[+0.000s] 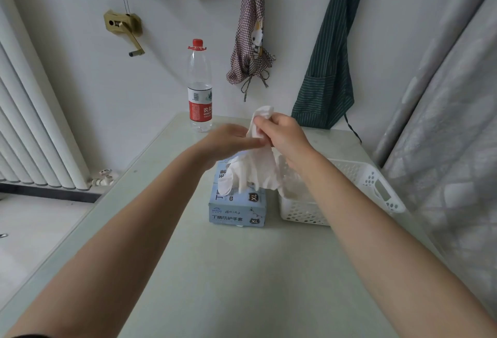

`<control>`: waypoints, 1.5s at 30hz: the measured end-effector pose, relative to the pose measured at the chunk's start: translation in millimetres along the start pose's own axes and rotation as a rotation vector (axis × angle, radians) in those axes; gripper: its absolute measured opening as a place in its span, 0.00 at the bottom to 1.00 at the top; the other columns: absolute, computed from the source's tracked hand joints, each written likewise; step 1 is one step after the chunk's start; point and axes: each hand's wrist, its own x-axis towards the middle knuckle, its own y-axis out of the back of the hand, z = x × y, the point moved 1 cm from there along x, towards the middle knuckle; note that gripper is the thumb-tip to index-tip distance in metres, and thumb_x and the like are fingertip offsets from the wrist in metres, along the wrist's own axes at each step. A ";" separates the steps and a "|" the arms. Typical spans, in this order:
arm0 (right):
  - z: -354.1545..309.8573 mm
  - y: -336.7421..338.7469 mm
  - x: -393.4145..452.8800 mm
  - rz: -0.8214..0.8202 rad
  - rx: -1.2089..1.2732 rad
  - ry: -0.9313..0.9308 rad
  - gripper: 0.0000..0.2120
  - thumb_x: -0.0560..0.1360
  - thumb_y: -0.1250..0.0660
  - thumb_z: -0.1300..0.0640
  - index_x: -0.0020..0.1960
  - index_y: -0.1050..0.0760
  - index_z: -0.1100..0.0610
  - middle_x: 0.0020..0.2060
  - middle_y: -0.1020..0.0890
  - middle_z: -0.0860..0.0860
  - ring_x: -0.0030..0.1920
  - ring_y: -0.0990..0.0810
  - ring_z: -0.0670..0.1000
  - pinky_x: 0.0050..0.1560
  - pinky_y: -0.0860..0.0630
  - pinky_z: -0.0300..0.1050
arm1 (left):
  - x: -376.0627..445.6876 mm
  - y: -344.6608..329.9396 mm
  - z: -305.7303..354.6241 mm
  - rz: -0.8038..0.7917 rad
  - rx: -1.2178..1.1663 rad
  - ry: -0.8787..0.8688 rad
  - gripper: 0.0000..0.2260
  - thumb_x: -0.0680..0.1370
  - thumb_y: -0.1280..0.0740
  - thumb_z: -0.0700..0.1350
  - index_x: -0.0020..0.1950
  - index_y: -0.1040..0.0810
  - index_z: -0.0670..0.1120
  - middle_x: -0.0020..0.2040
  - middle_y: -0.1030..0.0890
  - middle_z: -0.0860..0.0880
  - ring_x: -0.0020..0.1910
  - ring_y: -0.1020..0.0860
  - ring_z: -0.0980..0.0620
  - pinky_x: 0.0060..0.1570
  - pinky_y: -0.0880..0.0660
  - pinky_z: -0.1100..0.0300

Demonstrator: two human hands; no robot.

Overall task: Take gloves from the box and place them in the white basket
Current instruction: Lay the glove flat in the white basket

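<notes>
At the centre of the frame we have a white glove (252, 171) lifted clear above the blue glove box (238, 207), its fingers dangling down over the box top. Our right hand (285, 136) pinches the glove's cuff end between thumb and fingertips, with the bunched cuff sticking up above the knuckles. Our left hand (228, 141) reaches in just beside it with its fingers out straight and together, touching the glove; we cannot tell whether it grips. The white basket (376, 184) stands on the tabletop (242, 270) just right of the box, and something white seems to lie inside it already, though we cannot make it out clearly. We judge the step to be the draw from the box, nearly finished. The next move calls for carrying the glove rightward over the basket rim and letting go with both hands, watching that no second glove trails out.
</notes>
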 end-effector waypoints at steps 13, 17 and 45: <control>-1.2 35.7 -7.3 -0.119 0.140 -0.212 0.11 0.69 0.23 0.58 0.45 0.24 0.56 0.38 0.22 0.54 0.37 0.24 0.50 0.40 0.25 0.42 | -16.0 11.3 12.0 0.438 -0.370 0.021 0.03 0.74 0.29 0.41 0.43 0.20 0.42 0.38 0.24 0.43 0.37 0.26 0.49 0.40 0.31 0.58; -19.3 44.1 -7.5 -0.039 0.305 -0.156 0.07 0.73 0.28 0.64 0.44 0.25 0.57 0.43 0.18 0.55 0.44 0.20 0.54 0.48 0.24 0.48 | -19.7 13.2 10.4 0.389 -0.361 0.154 0.05 0.76 0.33 0.34 0.44 0.20 0.43 0.39 0.21 0.44 0.38 0.23 0.48 0.40 0.23 0.61; -44.5 51.1 -31.2 -0.161 -0.380 -0.002 0.07 0.72 0.38 0.61 0.36 0.31 0.55 0.32 0.31 0.49 0.34 0.33 0.48 0.33 0.36 0.42 | -25.7 -8.6 39.5 -0.110 -0.187 0.065 0.14 0.74 0.29 0.36 0.59 0.21 0.44 0.56 0.17 0.43 0.57 0.20 0.45 0.61 0.25 0.48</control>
